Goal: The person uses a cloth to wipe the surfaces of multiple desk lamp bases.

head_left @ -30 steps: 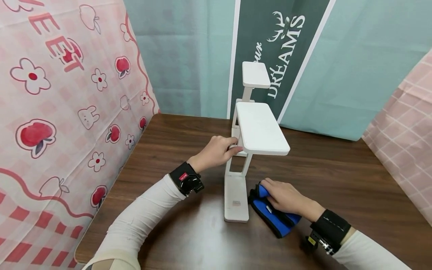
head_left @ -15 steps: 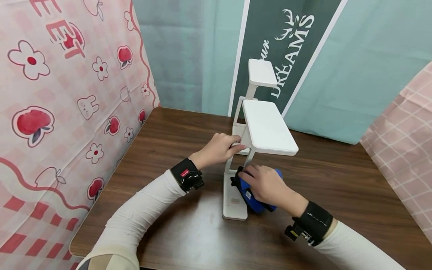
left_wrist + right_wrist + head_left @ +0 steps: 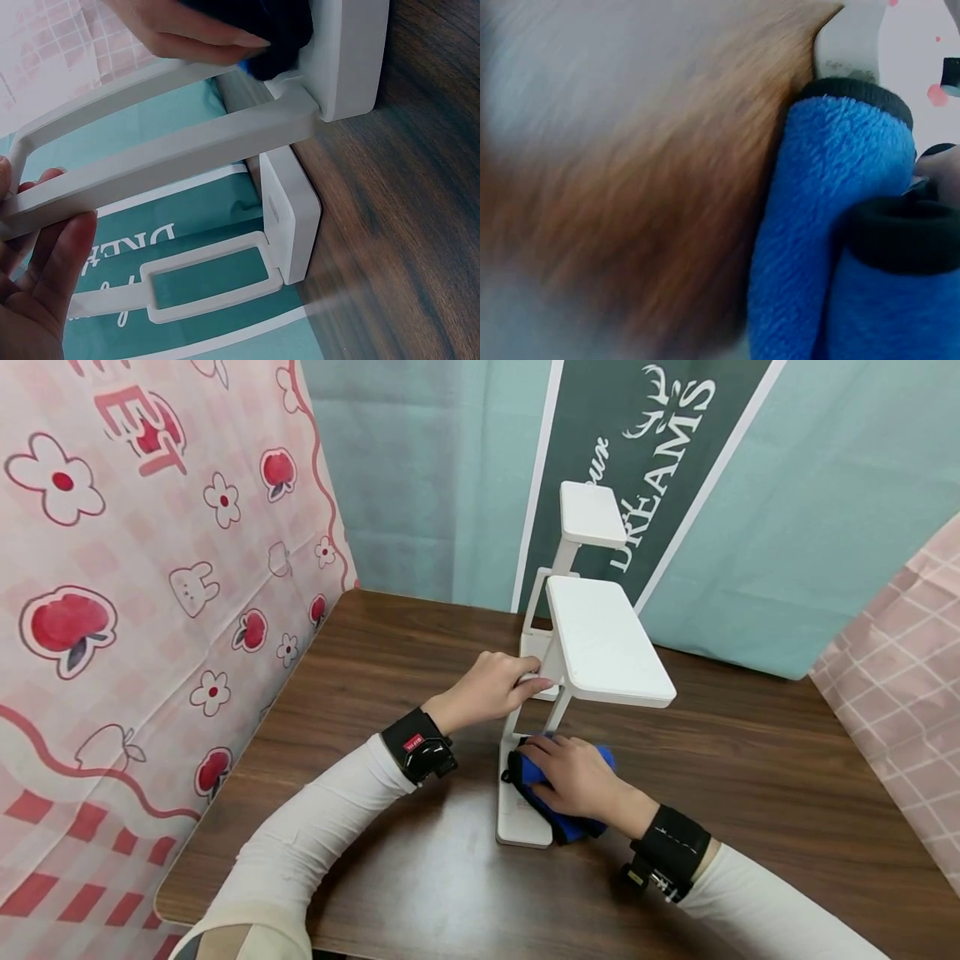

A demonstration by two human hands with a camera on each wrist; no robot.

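My left hand [image 3: 491,689] grips the upright frame of a white stand [image 3: 611,639] just under its flat top. In the left wrist view, the fingers and thumb of the left hand [image 3: 45,300] wrap a bar of the frame [image 3: 165,161]. My right hand [image 3: 577,777] holds a bunched blue cloth with black edging [image 3: 573,831] against the stand's long base [image 3: 525,831], covering part of it. The right wrist view shows the fluffy blue cloth [image 3: 840,150] in thick folds beside the stand's white base end [image 3: 847,49].
A second, similar white stand [image 3: 592,514] stands behind the first, near the teal curtain [image 3: 405,485]. Both are on a dark wooden table [image 3: 390,643]. A pink patterned cloth [image 3: 150,635] hangs at the left, and a pink checked one [image 3: 900,660] at the right.
My right hand has carried the blue cloth leftward from the tabletop beside the stand onto its base, then slid slightly toward me. The left hand keeps its grip on the frame.
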